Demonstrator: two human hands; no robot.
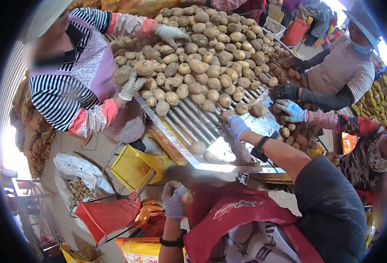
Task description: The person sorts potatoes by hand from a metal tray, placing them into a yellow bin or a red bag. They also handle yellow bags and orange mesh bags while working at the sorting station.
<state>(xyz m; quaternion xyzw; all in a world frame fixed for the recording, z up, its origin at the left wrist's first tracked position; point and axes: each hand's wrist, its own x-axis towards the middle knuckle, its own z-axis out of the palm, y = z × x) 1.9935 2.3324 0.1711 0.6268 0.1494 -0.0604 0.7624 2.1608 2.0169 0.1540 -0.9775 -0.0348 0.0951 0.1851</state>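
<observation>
My left hand, in a pale purple glove, is closed round a potato in front of my dark red apron. My right hand, gloved the same way, reaches over the metal roller table. Its fingertips are on a potato at the near edge of the heap; the palm side is hidden. A larger potato lies just beyond that hand. Two blurred potatoes are near the table's front left corner. The big potato heap covers the far rollers.
A co-worker in striped sleeves handles potatoes at left; others work at right. Below left stand a yellow bag on a frame, a white sack of small potatoes and a red bag. The table's metal rim runs before me.
</observation>
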